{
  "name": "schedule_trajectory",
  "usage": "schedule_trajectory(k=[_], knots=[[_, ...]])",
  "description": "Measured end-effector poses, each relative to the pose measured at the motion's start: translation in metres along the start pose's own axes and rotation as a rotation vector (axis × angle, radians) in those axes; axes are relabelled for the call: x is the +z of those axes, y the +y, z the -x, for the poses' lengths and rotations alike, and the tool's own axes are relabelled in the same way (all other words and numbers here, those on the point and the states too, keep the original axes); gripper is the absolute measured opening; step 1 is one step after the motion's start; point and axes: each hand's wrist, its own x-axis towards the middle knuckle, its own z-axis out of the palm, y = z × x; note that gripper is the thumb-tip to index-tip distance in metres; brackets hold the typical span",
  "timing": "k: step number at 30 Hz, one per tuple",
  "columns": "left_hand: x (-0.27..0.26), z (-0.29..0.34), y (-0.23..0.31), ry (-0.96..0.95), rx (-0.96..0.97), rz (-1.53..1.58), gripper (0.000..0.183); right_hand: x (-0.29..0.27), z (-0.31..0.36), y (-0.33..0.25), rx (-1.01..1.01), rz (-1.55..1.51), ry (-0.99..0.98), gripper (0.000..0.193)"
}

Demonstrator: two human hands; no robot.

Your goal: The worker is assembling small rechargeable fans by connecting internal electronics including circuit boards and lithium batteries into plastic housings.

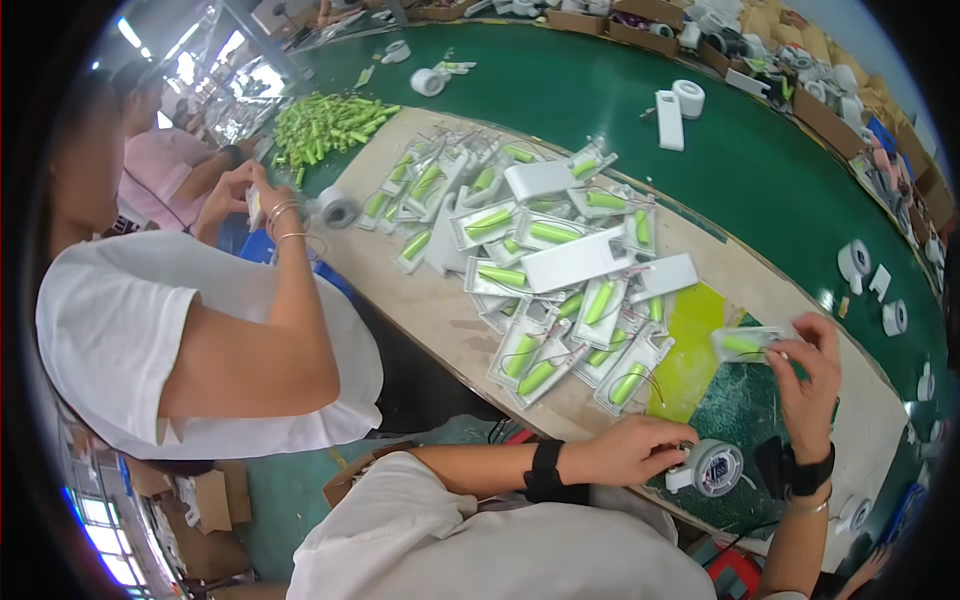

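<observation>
My left hand [640, 450] has its fingertips pinched at the short neck of a round white device [716, 469] with a dark patterned face. That device rests on a dark green mat [735, 405] near the table's front edge. Raised at the right, my right hand [812, 370] grips a white plastic casing [745, 343] between thumb and fingers. A green cylindrical battery and thin wires show inside this casing. To the left lies a heap of similar white casings [535, 375] with green batteries, and a few smooth white covers [575, 260] lie on top.
A yellow-green sheet [690, 350] lies between heap and mat. Beside me at the left, a co-worker [220, 340] handles a small part. Loose green batteries [325, 125] are piled farther back. Several round white parts [855, 260] stand on the green surface, with full boxes [830, 120] along its far edge.
</observation>
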Motion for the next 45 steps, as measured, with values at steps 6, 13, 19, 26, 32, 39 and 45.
schedule_trajectory(k=[6,13,19,26,32,39,45], knots=[[-0.004,0.000,0.015,0.181,0.003,-0.107,0.021,-0.042,0.032,-0.015,-0.040,0.245,0.132,0.020],[-0.002,-0.027,0.039,0.098,-0.021,-0.009,0.017,-0.059,0.094,0.007,0.157,-0.054,0.071,0.012],[0.023,-0.046,0.052,0.143,-0.020,0.130,0.019,-0.027,0.110,0.006,0.204,-0.264,0.154,0.010],[0.023,-0.057,0.039,0.180,-0.046,0.051,0.021,-0.038,0.101,0.002,0.096,-0.285,0.101,0.012],[0.031,-0.070,0.054,0.111,-0.053,0.231,0.023,-0.044,0.098,0.000,0.356,-0.506,0.076,0.008],[0.031,-0.064,0.050,0.042,-0.047,0.241,0.024,-0.029,0.100,-0.014,0.238,-0.261,0.088,0.007],[0.033,-0.061,0.049,0.024,-0.034,0.216,0.023,-0.028,0.098,-0.019,0.067,-0.071,0.065,0.008]])
